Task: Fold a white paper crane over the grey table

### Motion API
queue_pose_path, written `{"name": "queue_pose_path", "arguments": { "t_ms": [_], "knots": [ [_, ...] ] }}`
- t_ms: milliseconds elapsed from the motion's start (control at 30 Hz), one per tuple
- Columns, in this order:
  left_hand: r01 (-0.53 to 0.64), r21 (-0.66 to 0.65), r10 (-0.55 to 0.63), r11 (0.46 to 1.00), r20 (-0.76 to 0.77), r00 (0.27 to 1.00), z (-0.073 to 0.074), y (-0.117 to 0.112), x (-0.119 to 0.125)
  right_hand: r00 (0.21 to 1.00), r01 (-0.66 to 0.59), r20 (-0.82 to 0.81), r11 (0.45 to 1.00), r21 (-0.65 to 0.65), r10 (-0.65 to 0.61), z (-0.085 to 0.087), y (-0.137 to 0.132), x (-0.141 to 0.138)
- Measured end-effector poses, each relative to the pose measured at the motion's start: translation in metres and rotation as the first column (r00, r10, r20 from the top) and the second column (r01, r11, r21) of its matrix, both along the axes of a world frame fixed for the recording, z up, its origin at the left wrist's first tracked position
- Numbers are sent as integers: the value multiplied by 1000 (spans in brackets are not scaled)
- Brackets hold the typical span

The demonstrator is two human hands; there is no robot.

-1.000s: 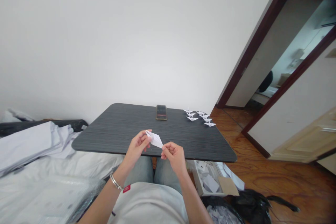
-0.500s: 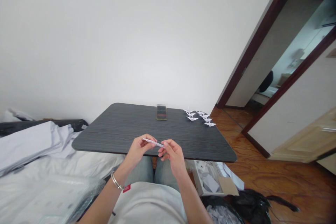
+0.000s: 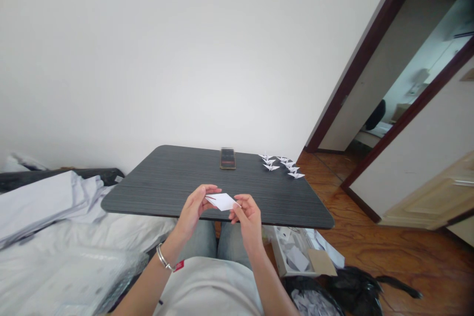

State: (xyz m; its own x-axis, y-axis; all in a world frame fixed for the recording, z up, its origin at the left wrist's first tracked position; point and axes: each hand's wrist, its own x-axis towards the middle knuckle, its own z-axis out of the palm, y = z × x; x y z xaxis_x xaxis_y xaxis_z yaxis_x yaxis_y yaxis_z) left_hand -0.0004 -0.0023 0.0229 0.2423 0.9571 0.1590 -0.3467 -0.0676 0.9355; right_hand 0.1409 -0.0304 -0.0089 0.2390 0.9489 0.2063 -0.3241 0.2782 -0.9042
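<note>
Head view: my left hand [image 3: 192,212] is pinching one end of a flat, folded white paper [image 3: 222,201] above the dark table [image 3: 148,192], and my right hand [image 3: 248,219] is pinching the other. This piece is unfinished; several completed paper cranes [image 3: 281,165] are sitting further right.

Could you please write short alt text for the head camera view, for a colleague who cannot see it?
A person's left hand and right hand hold a folded white paper over a dark grey table. Small white paper cranes stand near the table's far right corner.
</note>
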Motion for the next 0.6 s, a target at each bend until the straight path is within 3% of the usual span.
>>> {"name": "queue_pose_path", "arguments": {
  "t_ms": [200,600],
  "knots": [
    [-28,4,28,1000,-222,975,0,1,1,997,10,82,999,37,-13,2,-4,-3],
    [-64,78,88,995,-357,930,7,-4,5,987,-12,161,998,-57,21,7,-3,-2]
  ]
}}
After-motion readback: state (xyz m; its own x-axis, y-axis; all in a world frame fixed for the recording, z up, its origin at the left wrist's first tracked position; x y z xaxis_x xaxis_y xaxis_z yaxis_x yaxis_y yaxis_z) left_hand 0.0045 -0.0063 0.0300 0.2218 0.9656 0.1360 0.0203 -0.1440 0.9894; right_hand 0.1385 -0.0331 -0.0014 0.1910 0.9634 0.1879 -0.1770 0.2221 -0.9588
